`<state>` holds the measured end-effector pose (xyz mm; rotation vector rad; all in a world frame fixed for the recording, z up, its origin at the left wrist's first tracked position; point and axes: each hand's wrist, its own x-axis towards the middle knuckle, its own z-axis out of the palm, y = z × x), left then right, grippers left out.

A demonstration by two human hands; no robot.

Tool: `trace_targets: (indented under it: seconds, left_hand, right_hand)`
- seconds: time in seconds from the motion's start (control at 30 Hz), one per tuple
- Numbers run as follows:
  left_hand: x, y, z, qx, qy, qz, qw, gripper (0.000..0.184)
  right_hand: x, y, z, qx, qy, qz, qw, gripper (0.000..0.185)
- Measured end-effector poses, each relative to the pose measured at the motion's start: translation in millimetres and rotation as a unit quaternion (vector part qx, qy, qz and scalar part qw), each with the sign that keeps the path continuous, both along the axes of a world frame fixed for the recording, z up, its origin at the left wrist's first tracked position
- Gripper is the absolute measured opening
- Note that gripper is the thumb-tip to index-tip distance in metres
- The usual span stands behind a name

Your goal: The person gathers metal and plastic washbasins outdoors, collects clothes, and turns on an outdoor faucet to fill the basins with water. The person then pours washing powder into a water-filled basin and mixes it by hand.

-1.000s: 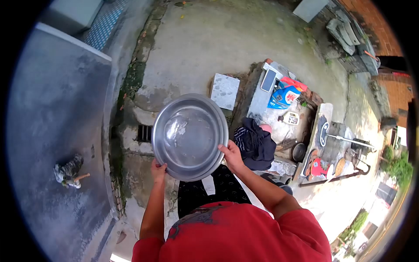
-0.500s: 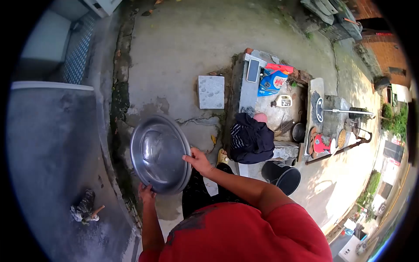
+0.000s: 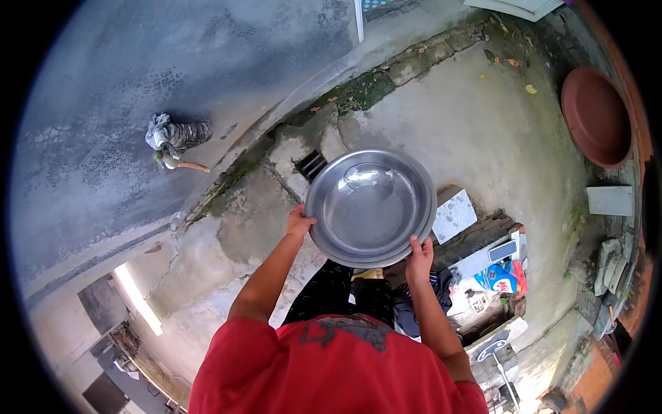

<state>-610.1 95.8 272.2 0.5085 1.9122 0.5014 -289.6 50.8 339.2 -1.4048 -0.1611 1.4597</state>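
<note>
A large round metal basin (image 3: 365,214) is held out in front of my body. Its rim looks doubled, so a second basin may be nested beneath it. My left hand (image 3: 299,222) grips the rim at the left, thumb over the edge. At the lower right of the rim, my right hand (image 3: 419,257) is closed on it the same way. Nothing shows inside the basin apart from bright reflections. The undersides of both hands' fingers are hidden behind the rim.
A pale stone block (image 3: 454,216) lies right of the basin. Beyond it, a low concrete ledge holds a phone (image 3: 502,251), a blue bag (image 3: 498,277), a bottle (image 3: 477,301) and dark clothes (image 3: 441,290). A drain grate (image 3: 312,165) lies left; a brown tub (image 3: 597,117) stands far right.
My view has swung left, toward the wall and drain. The basin has come round in front of me with both hands still on its rim; the ledge now appears lower right.
</note>
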Motion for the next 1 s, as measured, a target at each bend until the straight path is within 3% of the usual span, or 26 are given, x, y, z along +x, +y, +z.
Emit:
trace_targets:
  seconds: [0.13, 0.33, 0.63, 0.77, 0.8, 0.93, 1.0]
  left_hand:
    - [-14, 3, -21, 0.019, -0.051, 0.055, 0.997, 0.052]
    - [-25, 24, 0, -0.041, -0.088, 0.000, 0.995, 0.043]
    - [0, 32, 24, 0.000, -0.227, 0.175, 0.958, 0.055]
    - [19, 21, 13, 0.052, -0.294, 0.302, 0.905, 0.058]
    - [24, 17, 15, 0.070, -0.318, 0.355, 0.876, 0.056]
    - [33, -21, -1, 0.120, -0.385, 0.397, 0.825, 0.051]
    - [35, -34, -9, 0.125, -0.404, 0.494, 0.760, 0.038]
  right_hand:
    - [-4, 31, -7, -0.013, -0.013, 0.050, 0.999, 0.020]
    - [-10, 81, -6, 0.001, -0.015, 0.071, 0.997, 0.019]
    - [4, 160, -27, -0.008, -0.059, 0.192, 0.980, 0.017]
    - [21, 192, -36, 0.092, -0.131, 0.286, 0.945, 0.016]
    - [20, 201, -30, 0.095, -0.147, 0.290, 0.941, 0.015]
    - [34, 217, -44, 0.098, -0.178, 0.313, 0.928, 0.012]
    - [34, 221, -49, 0.076, -0.205, 0.318, 0.923, 0.014]
